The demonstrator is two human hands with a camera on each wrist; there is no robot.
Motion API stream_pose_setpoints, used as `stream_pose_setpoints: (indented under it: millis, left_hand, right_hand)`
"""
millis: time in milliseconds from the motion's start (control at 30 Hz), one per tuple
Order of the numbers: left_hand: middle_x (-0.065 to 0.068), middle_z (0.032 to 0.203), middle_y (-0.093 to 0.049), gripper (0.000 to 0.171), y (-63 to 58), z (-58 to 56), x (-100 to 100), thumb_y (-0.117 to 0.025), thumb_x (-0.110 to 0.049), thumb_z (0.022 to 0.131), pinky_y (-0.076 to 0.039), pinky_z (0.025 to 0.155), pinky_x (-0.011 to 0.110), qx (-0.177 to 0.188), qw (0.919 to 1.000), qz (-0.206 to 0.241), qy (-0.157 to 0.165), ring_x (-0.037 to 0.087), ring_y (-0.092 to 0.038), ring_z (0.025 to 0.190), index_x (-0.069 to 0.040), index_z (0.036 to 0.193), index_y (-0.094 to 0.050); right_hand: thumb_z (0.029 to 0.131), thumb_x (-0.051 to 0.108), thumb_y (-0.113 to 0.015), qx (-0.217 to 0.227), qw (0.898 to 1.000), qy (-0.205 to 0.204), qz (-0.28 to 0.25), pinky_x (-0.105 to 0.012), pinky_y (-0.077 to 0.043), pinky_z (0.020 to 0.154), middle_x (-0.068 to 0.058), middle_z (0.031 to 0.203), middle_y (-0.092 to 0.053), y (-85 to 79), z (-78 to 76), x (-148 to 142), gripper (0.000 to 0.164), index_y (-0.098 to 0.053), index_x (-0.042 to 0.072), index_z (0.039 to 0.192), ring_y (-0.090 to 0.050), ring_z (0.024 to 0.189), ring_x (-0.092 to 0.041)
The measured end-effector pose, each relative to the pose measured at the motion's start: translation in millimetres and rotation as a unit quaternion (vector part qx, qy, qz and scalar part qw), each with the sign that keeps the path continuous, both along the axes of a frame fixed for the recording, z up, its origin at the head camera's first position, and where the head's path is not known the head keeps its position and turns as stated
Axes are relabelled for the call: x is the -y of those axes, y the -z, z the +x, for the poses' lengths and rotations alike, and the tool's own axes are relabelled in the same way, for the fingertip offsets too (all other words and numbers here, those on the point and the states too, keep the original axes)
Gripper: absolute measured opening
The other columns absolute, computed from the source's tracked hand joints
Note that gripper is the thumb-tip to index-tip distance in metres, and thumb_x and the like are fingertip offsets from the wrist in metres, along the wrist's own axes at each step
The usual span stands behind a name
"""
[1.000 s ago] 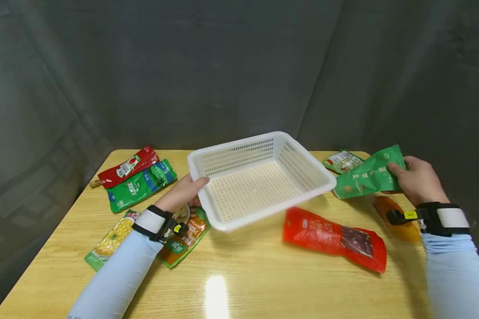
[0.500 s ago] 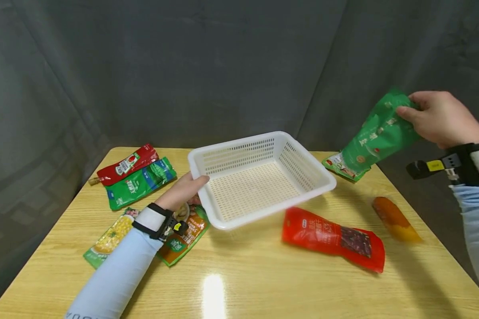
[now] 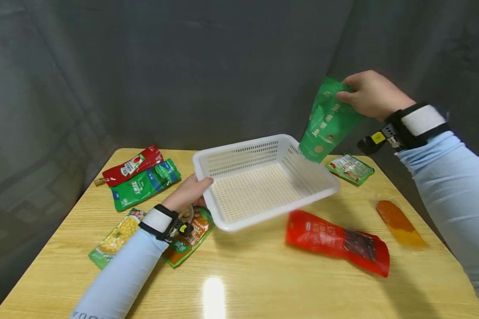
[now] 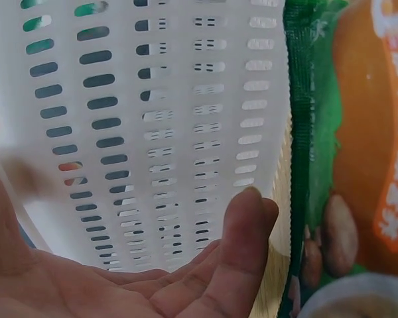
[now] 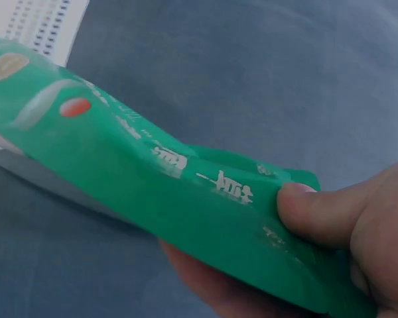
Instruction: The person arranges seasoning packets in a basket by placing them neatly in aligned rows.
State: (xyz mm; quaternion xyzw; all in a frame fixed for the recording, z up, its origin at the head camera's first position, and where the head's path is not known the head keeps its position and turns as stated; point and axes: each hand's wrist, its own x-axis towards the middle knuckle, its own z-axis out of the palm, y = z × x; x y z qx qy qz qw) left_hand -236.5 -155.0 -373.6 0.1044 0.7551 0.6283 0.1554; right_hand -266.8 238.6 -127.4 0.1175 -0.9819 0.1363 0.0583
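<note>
My left hand (image 3: 187,193) grips the left end of a white plastic basket (image 3: 259,215), thumb over the rim and fingers against the outer wall. In the left wrist view the slotted basket wall (image 4: 129,99) fills the space above the fingers. My right hand (image 3: 373,95) pinches a green pouch (image 3: 327,122) by its top edge. The pouch hangs tilted, its lower end over the right rear rim of the basket. In the right wrist view the thumb presses on the pouch (image 5: 146,172), with fingers beneath it. The basket's inside shows nothing lying in it.
A red pouch (image 3: 335,241) lies before the basket. At right are a small green-and-white packet (image 3: 350,169) and an orange-brown packet (image 3: 400,223). At left lie a ketchup pouch (image 3: 131,167), a green pouch (image 3: 145,185), a corn packet (image 3: 117,237) and an orange-brown packet (image 3: 187,239).
My right hand has lifted the green pouch off the right side of the table, then carried it left to the basket's right rim. The left hand keeps its grip on the basket.
</note>
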Motion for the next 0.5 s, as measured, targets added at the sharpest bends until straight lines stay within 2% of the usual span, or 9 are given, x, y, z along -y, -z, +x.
stream_pose_setpoints:
  millis: [100, 167, 500]
  left_hand:
    - [0.033, 0.129, -0.054, 0.051, -0.1, 0.9, -2, -0.039, -0.020, 0.104, -0.059, 0.071, 0.047, -0.005, 1.0000, -0.005, -0.002, 0.043, -0.067, 0.098, -0.004, 0.152, -0.028]
    - [0.033, 0.128, -0.055, 0.051, -0.4, 1.6, -2, -0.039, -0.020, 0.104, -0.060, 0.069, 0.045, -0.008, 0.9999, -0.012, -0.008, 0.042, -0.068, 0.096, -0.003, 0.151, -0.028]
    - [0.031, 0.128, -0.056, 0.051, -0.2, 2.9, -3, -0.039, -0.020, 0.104, -0.060, 0.068, 0.045, -0.012, 0.9996, -0.022, -0.016, 0.040, -0.068, 0.096, -0.004, 0.151, -0.030]
  right_hand:
    - [0.106, 0.030, -0.044, 0.003, 1.000, -0.012, -0.015, -0.035, -0.042, 0.053, -0.019, 0.095, -0.058, 12.6, -12.2, 12, 0.042, -0.056, -0.005, 0.126, -0.053, 0.071, -0.028]
    - [0.106, 0.028, -0.045, 0.006, 1.000, -0.016, -0.024, -0.035, -0.044, 0.059, -0.019, 0.099, -0.059, 23.1, -19.4, 19, 0.038, -0.059, -0.004, 0.119, -0.056, 0.079, -0.028]
    - [0.105, 0.017, -0.047, 0.003, 0.999, -0.033, -0.033, -0.041, -0.049, 0.068, -0.027, 0.112, -0.061, 74.0, -45.2, 39, 0.036, -0.055, -0.010, 0.128, -0.061, 0.089, -0.033]
